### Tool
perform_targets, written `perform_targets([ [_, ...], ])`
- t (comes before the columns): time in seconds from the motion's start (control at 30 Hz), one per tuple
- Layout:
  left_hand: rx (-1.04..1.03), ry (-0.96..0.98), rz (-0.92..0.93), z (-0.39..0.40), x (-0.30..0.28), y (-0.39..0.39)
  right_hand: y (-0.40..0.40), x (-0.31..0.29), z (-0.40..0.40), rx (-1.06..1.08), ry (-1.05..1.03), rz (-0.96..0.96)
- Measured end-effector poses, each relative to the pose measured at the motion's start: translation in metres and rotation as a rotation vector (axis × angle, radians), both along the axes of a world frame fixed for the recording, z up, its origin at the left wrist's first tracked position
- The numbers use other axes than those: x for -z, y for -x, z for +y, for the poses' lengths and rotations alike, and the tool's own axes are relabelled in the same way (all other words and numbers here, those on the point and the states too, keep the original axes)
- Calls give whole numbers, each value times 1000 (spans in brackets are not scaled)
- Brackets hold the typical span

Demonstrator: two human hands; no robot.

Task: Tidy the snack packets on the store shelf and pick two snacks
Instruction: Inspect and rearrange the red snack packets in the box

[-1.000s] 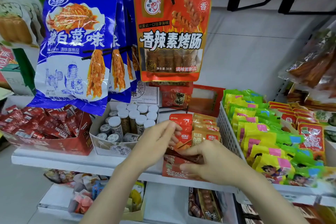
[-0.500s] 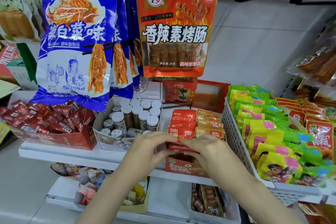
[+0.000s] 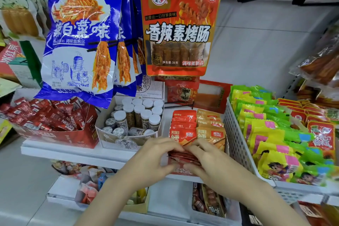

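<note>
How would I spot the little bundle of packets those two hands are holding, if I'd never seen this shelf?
Find the big orange-red hanging sausage snack bag, then drop straight down to the shelf's front edge. There the left hand and right hand pinch a thin stack of dark red foil packets. Unlike the upright bright red and orange packets behind, these lie flat and look darker.

A shop: a white shelf (image 3: 60, 150) crowded with hanging snack bags (image 3: 180, 29).

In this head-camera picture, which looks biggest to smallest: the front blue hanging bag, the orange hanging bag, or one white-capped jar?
1. Front blue hanging bag
2. Orange hanging bag, somewhat smaller
3. White-capped jar, far smaller

The bags hang nearer the camera, which exaggerates their size.
</note>
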State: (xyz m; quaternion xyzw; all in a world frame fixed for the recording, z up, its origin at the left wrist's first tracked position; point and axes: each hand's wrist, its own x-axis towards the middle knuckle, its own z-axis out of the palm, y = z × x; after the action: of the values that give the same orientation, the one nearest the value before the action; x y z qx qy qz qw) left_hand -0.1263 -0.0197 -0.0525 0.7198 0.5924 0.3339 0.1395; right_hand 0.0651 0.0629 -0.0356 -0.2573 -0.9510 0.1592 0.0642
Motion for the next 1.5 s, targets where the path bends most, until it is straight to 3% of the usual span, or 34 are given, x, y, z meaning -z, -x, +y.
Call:
perform_targets([
  [0.23, -43, 117, -111, -4, -7, 9, -19, -46, 11, 72, 114, -134],
  [0.3, -39, 155, -169, -6, -10, 8, -18, -58, 18, 170, 112, 16],
  [0.37, -50, 175, -340, -4, -12, 6, -6, -59, 28, 306, 34, 190],
  [0.43, -158, 109, -499, 1, -12, 2, 12, -50, 37, 388, -73, 204],
  [0.5, -333, -22, -424, 7, -10, 4, 28, -34, 42, 391, -147, 140],
  [0.57, -425, -94, -184, 14, -8, 8, 38, -18, 45, 391, -176, 90],
  [0.67, -432, -81, 16, 21, -5, 13, 46, -3, 47, 418, -216, 85],
  [0.77, -425, -89, 70, 24, -4, 12, 48, 1, 49, 417, -246, 122],
  [0.93, -425, -74, 65, 26, -2, 15, 44, -2, 54, 345, -87, 118],
  [1.07, -402, -54, 44, 25, -4, 12, 42, -12, 50, 307, -135, 19],
  [1.23, -354, 3, -79, 23, -7, 11, 32, -50, 46, 275, 13, 174],
  [1.4, -304, 107, -214, 24, -8, 11, 23, -70, 44, 323, 57, 457],
  [1.5, -271, 130, -249, 23, -9, 14, 19, -69, 47, 372, 81, 475],
])
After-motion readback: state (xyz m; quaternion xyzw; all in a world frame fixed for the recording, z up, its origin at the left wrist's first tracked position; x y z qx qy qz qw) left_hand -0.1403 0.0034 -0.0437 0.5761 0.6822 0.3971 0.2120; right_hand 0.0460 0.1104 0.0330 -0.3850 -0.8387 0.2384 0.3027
